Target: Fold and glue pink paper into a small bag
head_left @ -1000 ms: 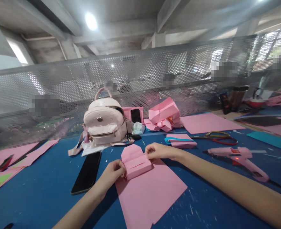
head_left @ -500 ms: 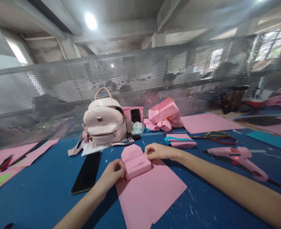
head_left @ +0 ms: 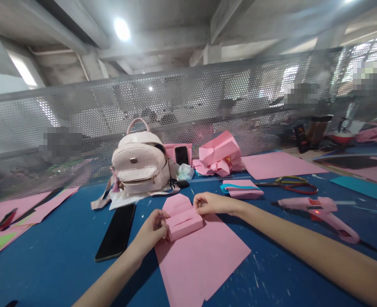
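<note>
In the head view a small folded pink paper box (head_left: 185,227) with a raised rounded flap lies on a flat pink paper sheet (head_left: 201,260). My left hand (head_left: 153,228) pinches the box's left end, its fingers curled. At the far right corner, my right hand (head_left: 207,203) grips the box's edge between thumb and fingertips. Part of each end is hidden behind my fingers. Left of my left hand lies a black phone (head_left: 116,232). A second folded pink paper piece with a blue band (head_left: 243,189) sits beyond my right wrist.
A pink glue gun (head_left: 319,212) with a lit red light lies right of my right forearm, near scissors (head_left: 290,184). A pale pink backpack (head_left: 140,162) and crumpled pink paper (head_left: 220,153) stand at the back, before a perforated metal screen (head_left: 182,100). More coloured paper (head_left: 41,207) lies left.
My left fingers have shifted slightly upward along the box's left end. The box, the sheet and my right hand look almost unchanged.
</note>
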Available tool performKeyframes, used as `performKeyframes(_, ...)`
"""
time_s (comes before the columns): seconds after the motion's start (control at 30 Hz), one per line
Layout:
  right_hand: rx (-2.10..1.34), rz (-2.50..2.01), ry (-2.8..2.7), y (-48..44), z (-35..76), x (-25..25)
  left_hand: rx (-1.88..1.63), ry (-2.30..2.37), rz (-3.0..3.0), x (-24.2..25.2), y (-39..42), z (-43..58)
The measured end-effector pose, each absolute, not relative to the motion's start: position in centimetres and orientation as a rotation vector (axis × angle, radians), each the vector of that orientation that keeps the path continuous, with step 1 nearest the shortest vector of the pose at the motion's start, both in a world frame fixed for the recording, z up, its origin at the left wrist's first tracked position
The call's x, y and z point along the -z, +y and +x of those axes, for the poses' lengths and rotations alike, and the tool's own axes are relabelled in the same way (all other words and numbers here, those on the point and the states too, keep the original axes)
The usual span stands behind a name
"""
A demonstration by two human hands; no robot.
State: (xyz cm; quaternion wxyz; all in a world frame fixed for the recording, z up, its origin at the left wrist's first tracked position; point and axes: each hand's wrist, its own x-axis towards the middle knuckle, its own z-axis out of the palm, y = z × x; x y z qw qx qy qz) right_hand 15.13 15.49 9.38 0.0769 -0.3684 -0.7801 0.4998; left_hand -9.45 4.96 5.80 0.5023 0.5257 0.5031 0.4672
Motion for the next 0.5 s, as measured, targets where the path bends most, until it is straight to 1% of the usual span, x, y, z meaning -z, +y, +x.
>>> performKeyframes(0.5, -1.549, -0.995, -2.216, 15.1, 15.3, -10.4, -0.971, 1.217, 1.254, -7.4, 4.9, -9.4)
